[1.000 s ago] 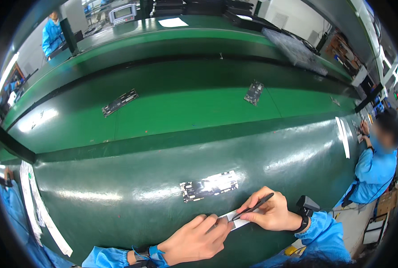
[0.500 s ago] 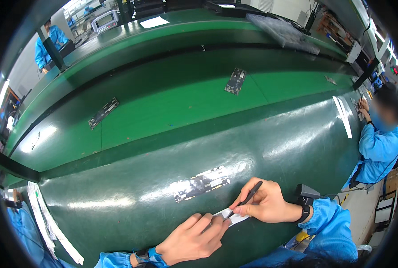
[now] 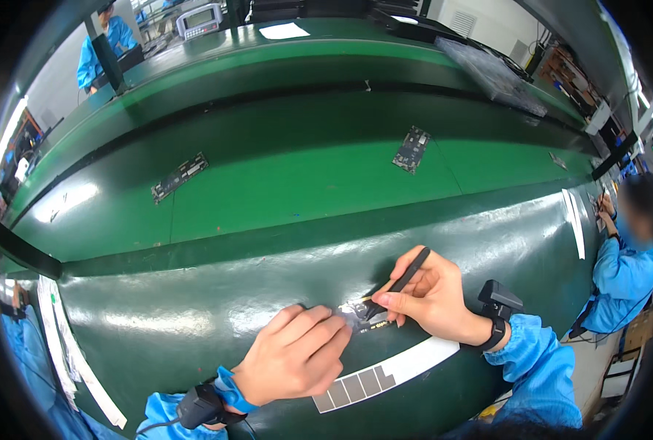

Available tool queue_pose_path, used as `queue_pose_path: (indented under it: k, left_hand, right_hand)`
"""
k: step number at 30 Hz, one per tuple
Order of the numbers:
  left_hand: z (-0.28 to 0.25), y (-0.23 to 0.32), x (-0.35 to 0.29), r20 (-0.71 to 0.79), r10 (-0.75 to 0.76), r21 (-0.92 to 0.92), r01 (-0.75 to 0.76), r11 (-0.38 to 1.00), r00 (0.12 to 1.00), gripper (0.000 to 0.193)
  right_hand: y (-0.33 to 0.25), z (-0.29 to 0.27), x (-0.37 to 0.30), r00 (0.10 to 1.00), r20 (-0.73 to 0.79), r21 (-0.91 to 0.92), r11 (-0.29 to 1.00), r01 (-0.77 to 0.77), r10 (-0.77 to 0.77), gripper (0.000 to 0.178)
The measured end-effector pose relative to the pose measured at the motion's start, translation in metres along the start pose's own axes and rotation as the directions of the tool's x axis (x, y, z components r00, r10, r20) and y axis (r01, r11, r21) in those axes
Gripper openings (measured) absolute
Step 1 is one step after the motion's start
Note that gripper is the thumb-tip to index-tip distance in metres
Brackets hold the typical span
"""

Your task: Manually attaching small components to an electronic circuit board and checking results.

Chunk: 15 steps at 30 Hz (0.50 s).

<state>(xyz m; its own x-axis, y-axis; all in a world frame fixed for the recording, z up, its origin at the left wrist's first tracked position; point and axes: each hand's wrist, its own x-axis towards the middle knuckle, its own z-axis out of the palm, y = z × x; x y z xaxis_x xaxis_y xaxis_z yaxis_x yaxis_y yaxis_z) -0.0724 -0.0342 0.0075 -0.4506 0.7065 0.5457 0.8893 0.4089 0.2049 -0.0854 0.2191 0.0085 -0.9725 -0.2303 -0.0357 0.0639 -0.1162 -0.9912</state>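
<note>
In front of me on the dark green bench lies a small circuit board point(image 3: 376, 323), partly covered by my hands. My left hand point(image 3: 293, 356) is closed over its left end, fingers bent and thumb hidden. My right hand point(image 3: 425, 297) pinches black tweezers point(image 3: 409, 273), slanted with their tips down at the board's surface. Whether the tips hold anything is too small to tell. Just below both hands, a white backing strip point(image 3: 414, 362) carries several dark grey rectangular stickers point(image 3: 352, 388) at its left end.
Two more circuit boards point(image 3: 180, 178) point(image 3: 411, 149) lie on the brighter green strip beyond. White strips rest at the left point(image 3: 77, 352) and right point(image 3: 574, 224). A co-worker in blue point(image 3: 620, 271) sits at the right; another person point(image 3: 106, 44) is far left. Clear plastic trays point(image 3: 491, 77) stand behind.
Both hands have moved from the white strip to the circuit board, which now sits beneath them. The strip's grey stickers have come into sight. The view has shifted slightly.
</note>
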Motion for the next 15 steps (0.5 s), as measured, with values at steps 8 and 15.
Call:
queue_pose_path:
  k: [8, 15]
  left_hand:
    - [-0.005, 0.002, 0.001, -0.018, -0.035, 0.050, 0.036, 0.998, 0.999, 0.035]
    - [-0.027, -0.020, -0.023, -0.020, -0.100, 0.109, 0.102, 0.989, 0.995, 0.035]
  right_hand:
    - [-0.014, -0.004, 0.012, 0.997, -0.067, -0.005, 0.999, -0.043, 0.043, 0.035]
    - [-0.020, 0.032, 0.018, 0.992, 0.016, -0.001, 0.993, -0.122, 0.122, 0.035]
